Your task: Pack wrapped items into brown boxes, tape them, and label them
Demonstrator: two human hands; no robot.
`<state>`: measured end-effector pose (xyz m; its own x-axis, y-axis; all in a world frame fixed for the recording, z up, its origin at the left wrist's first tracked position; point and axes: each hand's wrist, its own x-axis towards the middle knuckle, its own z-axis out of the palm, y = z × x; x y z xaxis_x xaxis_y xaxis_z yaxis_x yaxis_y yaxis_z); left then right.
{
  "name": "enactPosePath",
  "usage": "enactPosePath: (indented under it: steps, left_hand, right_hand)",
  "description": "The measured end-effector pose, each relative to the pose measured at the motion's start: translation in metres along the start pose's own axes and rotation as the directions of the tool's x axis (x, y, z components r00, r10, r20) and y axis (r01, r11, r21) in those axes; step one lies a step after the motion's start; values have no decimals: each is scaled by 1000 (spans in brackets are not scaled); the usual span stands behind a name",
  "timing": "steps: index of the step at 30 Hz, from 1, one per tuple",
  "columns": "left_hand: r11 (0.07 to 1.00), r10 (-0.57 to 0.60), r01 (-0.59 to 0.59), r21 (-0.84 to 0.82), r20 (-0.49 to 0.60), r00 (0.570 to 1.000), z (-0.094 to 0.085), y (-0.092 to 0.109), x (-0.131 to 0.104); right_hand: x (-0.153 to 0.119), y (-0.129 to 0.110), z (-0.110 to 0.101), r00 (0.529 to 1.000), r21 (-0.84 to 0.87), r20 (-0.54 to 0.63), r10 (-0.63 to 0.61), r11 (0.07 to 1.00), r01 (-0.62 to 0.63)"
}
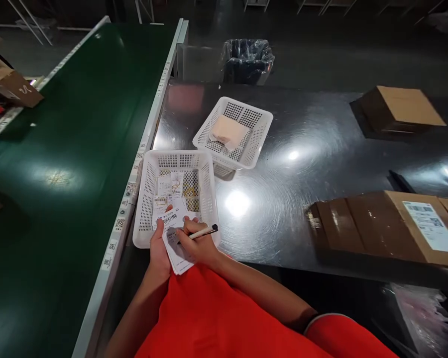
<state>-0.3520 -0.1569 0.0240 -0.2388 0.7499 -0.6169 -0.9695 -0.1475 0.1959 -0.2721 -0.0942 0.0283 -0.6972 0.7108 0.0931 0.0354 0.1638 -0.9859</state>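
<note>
My left hand holds a small stack of printed paper slips, with the thumb along its left edge. In my right hand is a white pen with a black end, gripped for writing, its tip low over the top slip. Both hands are above the near edge of a white perforated plastic basket. More slips with barcodes lie in that basket, along with some yellowish bands. Part of the top slip is hidden by my right fingers.
A second white basket holds a pale pink packet. Cardboard boxes line the metal table's right side, with another box behind. A green conveyor belt runs along the left. Beyond the table stands a lined bin.
</note>
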Motion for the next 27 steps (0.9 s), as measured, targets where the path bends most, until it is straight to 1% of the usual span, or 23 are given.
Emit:
enactPosePath:
  steps: [2, 5, 9, 13, 17, 21, 27]
  left_hand:
    - [1000, 2, -2, 0, -21, 1000, -1, 0, 0]
    - [1000, 9, -9, 17, -42, 999, -2, 0, 1]
    - [1000, 10, -10, -2, -43, 999, -4, 0, 2]
    - [999, 25, -24, 24, -42, 999, -5, 2, 1]
    - [999, 7, -5, 49, -36, 999, -4, 4, 1]
    - [1000, -1, 2, 29, -38, 999, -4, 3, 1]
    - [999, 12, -12, 36, -22, 1000, -9, 2, 3]
  right_hand:
    - [0, 1, 0, 1000, -18, 4, 10, 1000, -10]
    - [0, 1, -1, 999, -72, 47, 10, 997, -7]
    - [0, 0, -2, 999, -100, 46, 22, 995, -18]
    - [1, 1, -2, 998, -81, 67, -8, 997, 13]
    - [2, 3, -2, 997, -88, 70, -22, 996, 28]
    - [2, 3, -2, 997, -86, 61, -38, 995, 43]
    - [2, 3, -2, 998, -89, 61, -3, 996, 9]
